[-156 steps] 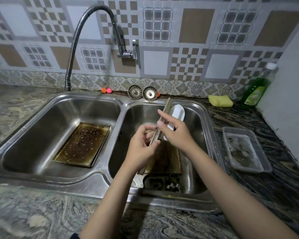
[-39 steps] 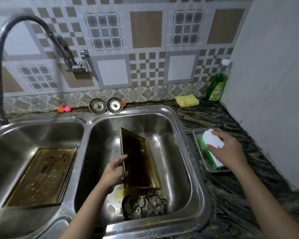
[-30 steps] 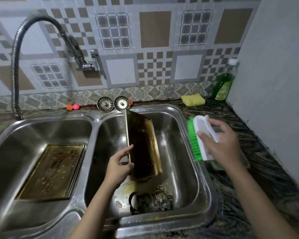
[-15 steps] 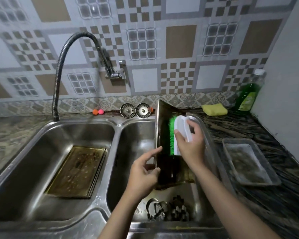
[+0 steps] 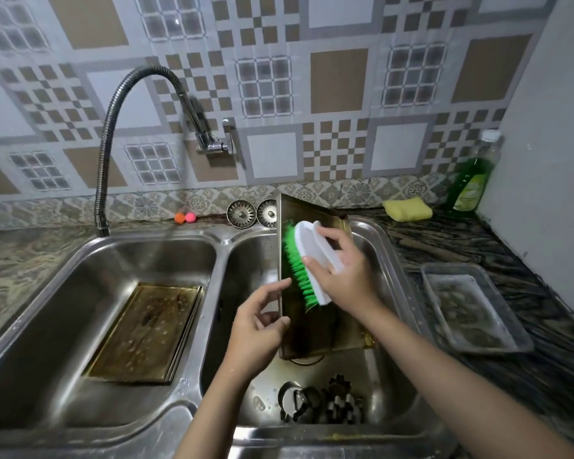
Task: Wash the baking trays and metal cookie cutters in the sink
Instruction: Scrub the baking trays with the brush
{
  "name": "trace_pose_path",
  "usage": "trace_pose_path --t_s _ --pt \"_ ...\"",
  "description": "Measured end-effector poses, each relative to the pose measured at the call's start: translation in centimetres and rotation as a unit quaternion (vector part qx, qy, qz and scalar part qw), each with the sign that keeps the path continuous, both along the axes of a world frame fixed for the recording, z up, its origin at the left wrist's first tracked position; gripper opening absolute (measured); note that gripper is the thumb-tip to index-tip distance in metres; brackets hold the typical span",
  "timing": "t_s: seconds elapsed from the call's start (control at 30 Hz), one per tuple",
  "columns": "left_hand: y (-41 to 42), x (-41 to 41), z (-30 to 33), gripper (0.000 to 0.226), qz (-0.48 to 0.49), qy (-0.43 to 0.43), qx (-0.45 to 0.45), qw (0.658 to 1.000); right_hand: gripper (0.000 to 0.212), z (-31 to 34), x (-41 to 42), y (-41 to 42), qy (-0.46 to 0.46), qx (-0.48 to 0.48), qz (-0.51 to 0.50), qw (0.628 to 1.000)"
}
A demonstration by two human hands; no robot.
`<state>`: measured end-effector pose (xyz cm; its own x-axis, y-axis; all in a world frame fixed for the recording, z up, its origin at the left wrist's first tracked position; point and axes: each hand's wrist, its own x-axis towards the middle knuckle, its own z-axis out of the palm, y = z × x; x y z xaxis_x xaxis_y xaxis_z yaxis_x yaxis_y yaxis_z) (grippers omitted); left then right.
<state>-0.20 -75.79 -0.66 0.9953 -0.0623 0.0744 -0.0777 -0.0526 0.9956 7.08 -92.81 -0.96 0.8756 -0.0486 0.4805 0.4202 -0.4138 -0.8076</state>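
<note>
A greasy baking tray point(image 5: 315, 329) stands tilted on its edge in the right basin of the double sink point(image 5: 219, 256). My left hand point(image 5: 257, 326) grips the tray's left rim. My right hand point(image 5: 343, 274) holds a white scrubbing brush point(image 5: 312, 256), its green bristles pressed against the tray's inner face. A second dirty tray point(image 5: 146, 329) lies flat in the left basin. Several metal cookie cutters point(image 5: 322, 404) sit piled at the near end of the right basin.
A flexible tap point(image 5: 120, 127) arches over the left basin. Two strainers point(image 5: 254, 213) and small orange and pink balls point(image 5: 184, 217) sit behind the sink. On the right counter are a plastic tub point(image 5: 474, 306), a yellow sponge point(image 5: 406, 208) and a green soap bottle point(image 5: 473, 177).
My right hand lifted the brush from the plastic tub and brought it onto the tray. The left hand raised the tray more upright. In the last half second the brush slid along the tray.
</note>
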Motion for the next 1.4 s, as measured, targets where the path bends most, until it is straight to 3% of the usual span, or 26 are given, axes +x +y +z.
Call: trace_pose_path --t_s 0.13,0.23,0.3,0.47,0.6,0.67,0.73,0.8,0.93,1.03,1.1,1.27,1.4 --pt "-0.8 -0.3 0.3 0.061 0.001 -0.031 0.042 0.999 0.045 -0.6 1.8 -1.9 0.066 0.058 -0.139 0.986" --pt "-0.8 0.2 0.6 0.061 0.03 -0.068 0.038 0.997 0.046 -1.4 -1.1 0.9 0.029 0.097 -0.028 0.994" --pt "0.1 0.8 0.9 0.06 0.058 -0.086 0.024 0.994 0.048 -2.6 -2.7 1.7 0.011 0.072 0.031 0.997" --pt "0.3 0.2 1.3 0.063 0.08 -0.124 0.061 0.987 0.046 -3.5 -1.8 1.9 0.031 0.162 -0.092 0.982" --pt "0.2 0.6 0.7 0.061 0.072 -0.107 0.047 0.991 0.049 -0.7 -1.6 3.3 -0.061 0.078 0.029 0.995" --pt "0.3 0.6 0.7 0.06 0.067 -0.095 0.04 0.992 0.049 1.0 0.9 2.1 -0.058 0.046 0.001 0.997" --pt "-0.1 0.0 0.7 0.058 0.054 -0.097 0.045 0.993 0.048 2.9 3.3 0.9 -0.017 0.077 -0.086 0.993" --pt "-0.6 -0.4 0.5 0.056 0.041 -0.093 0.045 0.994 0.048 3.5 3.5 1.4 -0.025 0.077 -0.101 0.992" --pt "0.3 0.2 -0.3 0.049 0.059 -0.079 -0.001 0.995 0.048 2.3 1.0 2.9 -0.076 -0.041 0.045 0.995" --pt "0.8 -0.1 -0.6 0.048 0.063 -0.084 0.016 0.994 0.045 2.2 3.1 1.1 0.011 0.022 -0.033 0.999" --pt "0.2 -0.6 -0.5 0.05 0.052 -0.091 0.039 0.994 0.044 1.9 3.1 1.1 0.016 0.056 -0.083 0.995" --pt "1.2 0.1 -1.0 0.046 0.085 -0.076 0.007 0.993 0.048 -0.7 -0.5 2.6 -0.014 -0.027 0.063 0.998" --pt "1.4 0.2 -0.8 0.049 0.112 -0.091 0.004 0.99 0.046 -2.5 -0.2 1.1 0.056 0.074 -0.043 0.995"
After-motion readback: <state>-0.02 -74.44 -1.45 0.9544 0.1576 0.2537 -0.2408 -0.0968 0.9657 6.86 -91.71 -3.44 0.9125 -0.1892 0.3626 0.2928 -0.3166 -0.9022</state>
